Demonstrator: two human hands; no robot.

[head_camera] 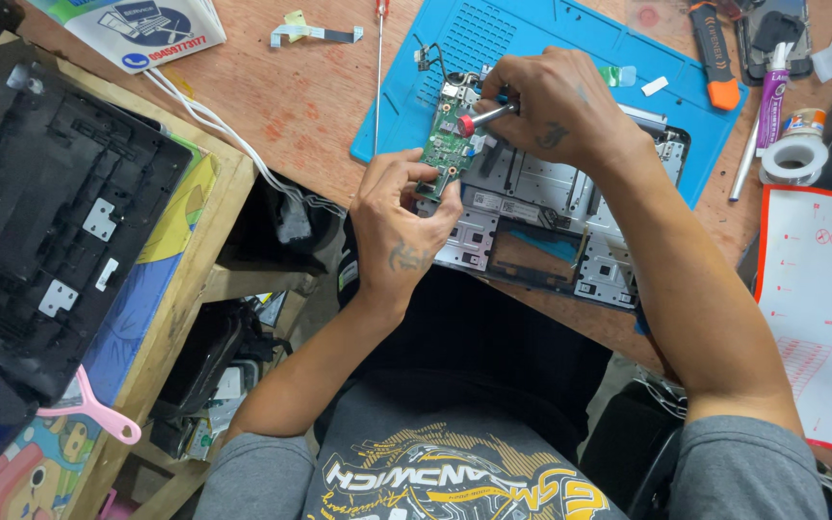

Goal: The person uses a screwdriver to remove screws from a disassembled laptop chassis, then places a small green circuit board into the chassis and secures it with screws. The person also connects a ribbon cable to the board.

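I see my left hand [402, 226] pinching the lower end of a small green rectangular circuit board [447, 144], fingers closed on its edge, holding it tilted above the opened grey laptop chassis [541, 226]. My right hand [556, 106] sits at one o'clock from the left, just beside it, fingers clamped round a slim metal-shafted screwdriver with a red collar [479, 117], whose tip meets the board's face. The two hands are near each other but not touching.

The chassis lies partly on a blue silicone work mat [493, 39] spread over the reddish wooden surface [310, 96]. At twelve o'clock from the board a long thin screwdriver [378, 67] lies on the wood beside the mat. At two o'clock, well apart, an orange-handled tool [717, 58] rests on the mat, and at three o'clock a roll of white tape [793, 159] stands near a purple-capped tube [772, 91]. At nine o'clock a black plastic laptop cover [40, 221] rests on a wooden side shelf, a pink plastic scraper [93, 409] below it.
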